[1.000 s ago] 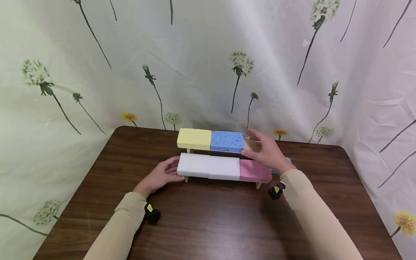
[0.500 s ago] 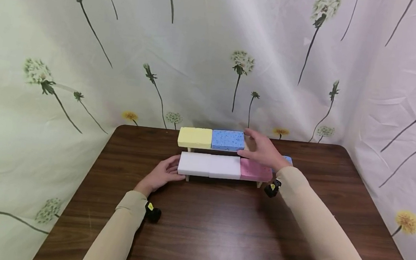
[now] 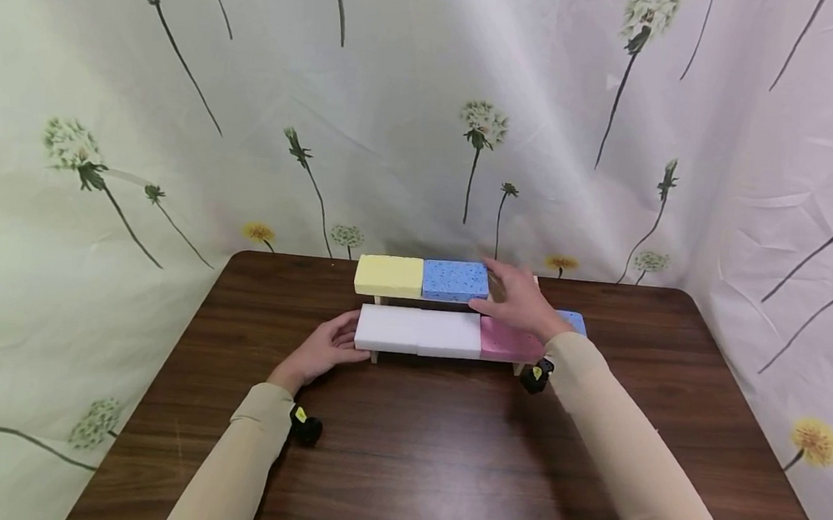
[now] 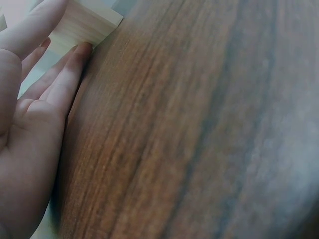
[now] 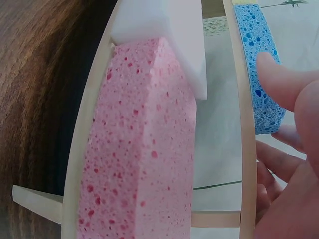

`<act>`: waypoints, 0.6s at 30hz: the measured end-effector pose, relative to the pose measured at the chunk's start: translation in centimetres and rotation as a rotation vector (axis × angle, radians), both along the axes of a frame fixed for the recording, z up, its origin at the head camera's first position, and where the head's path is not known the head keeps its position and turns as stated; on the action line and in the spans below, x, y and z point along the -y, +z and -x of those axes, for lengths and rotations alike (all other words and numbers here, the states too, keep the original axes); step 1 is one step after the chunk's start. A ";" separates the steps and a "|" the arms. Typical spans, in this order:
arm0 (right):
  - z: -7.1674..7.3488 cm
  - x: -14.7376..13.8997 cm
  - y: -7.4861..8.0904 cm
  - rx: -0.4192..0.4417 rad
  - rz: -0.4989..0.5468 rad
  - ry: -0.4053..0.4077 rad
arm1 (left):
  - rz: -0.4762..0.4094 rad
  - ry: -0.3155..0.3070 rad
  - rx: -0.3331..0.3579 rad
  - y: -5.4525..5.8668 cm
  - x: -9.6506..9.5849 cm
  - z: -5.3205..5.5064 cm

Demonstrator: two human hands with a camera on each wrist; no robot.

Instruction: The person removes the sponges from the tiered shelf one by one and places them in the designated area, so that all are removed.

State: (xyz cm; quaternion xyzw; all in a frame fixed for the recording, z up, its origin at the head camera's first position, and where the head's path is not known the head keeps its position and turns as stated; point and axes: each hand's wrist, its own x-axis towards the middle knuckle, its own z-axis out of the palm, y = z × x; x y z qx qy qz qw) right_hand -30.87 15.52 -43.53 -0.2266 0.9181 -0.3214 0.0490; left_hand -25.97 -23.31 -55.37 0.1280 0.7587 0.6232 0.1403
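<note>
The right grip (image 3: 521, 299) is pinching the porous, oblong blue sponge (image 3: 455, 281), lying far, right of the yellow block (image 3: 388, 276); the left grip (image 3: 321, 351), loosely spread, is touching the pale wooden rack (image 4: 92, 25) at its left end.

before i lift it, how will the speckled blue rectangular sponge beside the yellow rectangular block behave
The speckled blue rectangular sponge is probably light for its size, given its visible pores. Its flat, blocky sides suggest it would slide rather than roll. Its straight edges hint it should hold its shape when lifted.
</note>
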 end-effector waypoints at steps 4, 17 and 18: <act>0.0 0.0 0.1 0.002 0.000 -0.007 | -0.002 -0.003 -0.002 0.1 0.0 -0.1; -0.3 -0.4 0.1 0.057 0.039 -0.064 | -0.008 -0.006 -0.007 -0.3 0.1 0.0; -0.4 -0.4 0.1 0.057 0.044 -0.069 | -0.010 -0.005 -0.006 -0.3 0.1 0.0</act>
